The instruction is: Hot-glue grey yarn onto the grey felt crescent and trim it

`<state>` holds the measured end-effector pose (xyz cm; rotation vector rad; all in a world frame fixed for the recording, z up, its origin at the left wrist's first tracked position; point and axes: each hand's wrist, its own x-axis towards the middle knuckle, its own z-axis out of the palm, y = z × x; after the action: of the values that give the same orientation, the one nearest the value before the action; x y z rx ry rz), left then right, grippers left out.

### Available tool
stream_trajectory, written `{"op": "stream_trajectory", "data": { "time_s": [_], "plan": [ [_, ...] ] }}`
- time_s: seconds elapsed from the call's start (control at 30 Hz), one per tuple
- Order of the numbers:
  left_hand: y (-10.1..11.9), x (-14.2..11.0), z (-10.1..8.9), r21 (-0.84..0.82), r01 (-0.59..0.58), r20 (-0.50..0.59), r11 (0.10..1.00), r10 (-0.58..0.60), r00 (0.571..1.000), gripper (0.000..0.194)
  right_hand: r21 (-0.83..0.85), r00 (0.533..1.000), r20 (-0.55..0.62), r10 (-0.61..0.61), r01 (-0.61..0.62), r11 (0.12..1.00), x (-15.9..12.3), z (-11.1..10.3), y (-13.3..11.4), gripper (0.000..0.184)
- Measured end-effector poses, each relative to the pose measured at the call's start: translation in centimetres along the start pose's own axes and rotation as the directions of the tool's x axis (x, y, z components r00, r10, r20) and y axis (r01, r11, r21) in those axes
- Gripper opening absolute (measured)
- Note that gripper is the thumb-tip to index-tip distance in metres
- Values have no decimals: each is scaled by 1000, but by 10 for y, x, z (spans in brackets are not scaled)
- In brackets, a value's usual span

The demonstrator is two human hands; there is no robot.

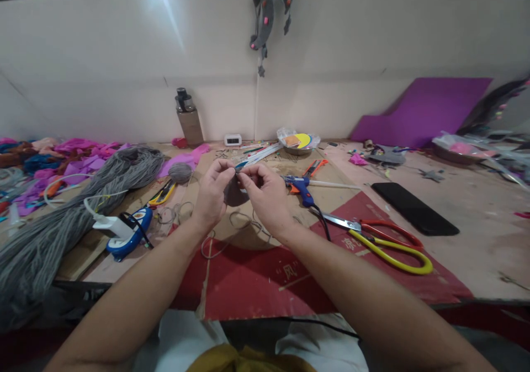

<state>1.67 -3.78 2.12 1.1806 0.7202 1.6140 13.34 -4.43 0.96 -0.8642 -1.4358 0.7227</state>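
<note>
Over the middle of the work surface, my left hand [212,195] and my right hand [267,198] meet with fingertips pinched close together. Between them hangs a small dark grey piece that looks like felt [236,196], gripped along its upper edge; my fingers hide part of it. Loose loops of thin grey yarn [240,221] lie beneath my hands on the cardboard. Just right of my right hand is a blue hot glue gun [305,191]. To the left of my left hand sits a small ball of grey yarn [180,172].
Scissors with red and yellow handles [389,245] and a black phone [414,208] lie at right. A blue-and-white power strip [131,235] and a thick grey yarn hank [95,201] occupy the left. A bowl [298,150] and a small white clock [232,140] stand at the back.
</note>
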Motion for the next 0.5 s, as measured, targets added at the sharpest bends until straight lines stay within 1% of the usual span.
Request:
{"op": "stream_trajectory", "data": {
  "time_s": [0.1,0.2,0.33,0.5],
  "plan": [
    [-1,0,-1,-2,-16,-11,1000,16,1000,13,-44,1000,-9,-26,26,999,0,0,-1,9],
    [-2,0,-2,13,-47,-45,999,48,998,11,-83,999,-6,-53,52,995,-1,1,-3,9],
    [-1,0,-1,34,-85,-56,996,87,995,19,-114,997,7,-83,83,990,-2,2,-3,8],
    [-1,-1,0,18,-85,-69,996,86,994,27,-136,992,25,-126,128,982,-3,3,-3,8]
  ]
}}
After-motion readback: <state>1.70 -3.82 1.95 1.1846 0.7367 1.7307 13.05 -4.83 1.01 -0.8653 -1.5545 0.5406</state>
